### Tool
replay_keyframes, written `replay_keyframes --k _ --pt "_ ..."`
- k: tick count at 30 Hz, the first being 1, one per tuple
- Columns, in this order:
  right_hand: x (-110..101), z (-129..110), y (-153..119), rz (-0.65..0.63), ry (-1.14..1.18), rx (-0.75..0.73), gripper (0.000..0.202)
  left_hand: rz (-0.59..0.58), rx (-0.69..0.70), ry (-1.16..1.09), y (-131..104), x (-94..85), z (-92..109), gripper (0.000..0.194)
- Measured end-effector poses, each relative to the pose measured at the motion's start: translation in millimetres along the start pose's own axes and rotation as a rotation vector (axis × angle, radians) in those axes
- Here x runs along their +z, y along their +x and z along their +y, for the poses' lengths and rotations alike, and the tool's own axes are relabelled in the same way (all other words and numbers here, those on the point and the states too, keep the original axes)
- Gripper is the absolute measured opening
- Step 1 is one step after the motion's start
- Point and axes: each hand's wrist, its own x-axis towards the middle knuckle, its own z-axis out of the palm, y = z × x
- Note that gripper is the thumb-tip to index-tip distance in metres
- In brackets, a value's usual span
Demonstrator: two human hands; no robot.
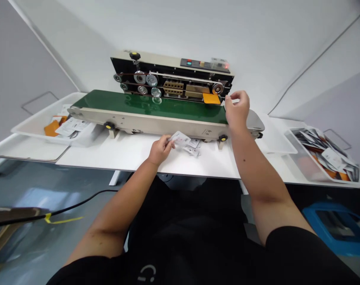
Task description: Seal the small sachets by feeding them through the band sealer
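White packet [179,138] in left grip [160,150] near table [202,169] edge; right grip [238,109] beside orange packet [211,98], closure unclear.

I'm seeing orange on the packet [211,98] at one o'clock, green on the belt [147,107] at twelve.

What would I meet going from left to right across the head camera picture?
Far-left plastic bin, left hand, the white packet it holds, lone orange packet, right hand, far-right plastic bin.
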Motion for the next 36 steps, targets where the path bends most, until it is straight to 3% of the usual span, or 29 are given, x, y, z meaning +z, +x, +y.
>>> replay_keyframes --k 3,8,11,14,17,19,22,25,29,31,36 --pt "4.3 -7.1 -60.3 0.011 -0.011 -0.125 0.018 0.035 -0.035 -0.105 -1.4 1.7 2.0 0.033" --pt "22.4 -4.7 -146.7 -0.339 0.032 -0.068 0.024 0.053 -0.052 -0.150 -3.9 2.9 1.1 0.040" --pt "31.2 -2.7 -173.5 -0.390 -0.021 -0.069 0.037 0.048 0.016 -0.020 -4.9 1.7 0.4 0.040" --pt "39.0 -5.4 -191.9 -0.382 0.189 0.212 0.055 0.058 0.145 0.226 -5.4 2.0 2.3 0.038" --pt "41.3 -11.6 -201.0 -0.529 0.454 0.508 0.058 -0.060 0.298 0.372 -5.8 6.0 7.0 0.034" --pt "35.4 -16.5 -195.8 -0.572 0.472 0.573 0.050 -0.164 0.380 0.404 -6.1 9.8 10.4 0.032" --pt "14.3 -22.2 -164.7 -0.490 0.389 0.503 0.043 -0.222 0.410 0.404 -4.9 14.3 14.1 0.032" --pt "-13.6 -21.1 -109.5 -0.331 0.355 0.400 0.038 -0.250 0.358 0.377 -0.8 15.7 14.5 0.038" --pt "-36.7 -6.3 -29.5 -0.062 0.340 0.376 0.020 -0.417 0.362 0.278 6.7 18.2 8.6 0.048" --pt "-35.9 1.9 -0.1 -0.017 0.334 0.444 0.008 -0.479 0.371 0.247 9.0 21.2 3.7 0.056" --pt "-10.4 6.8 36.1 -0.117 0.338 0.589 0.017 -0.562 0.293 0.280 9.2 25.6 -5.0 0.065"
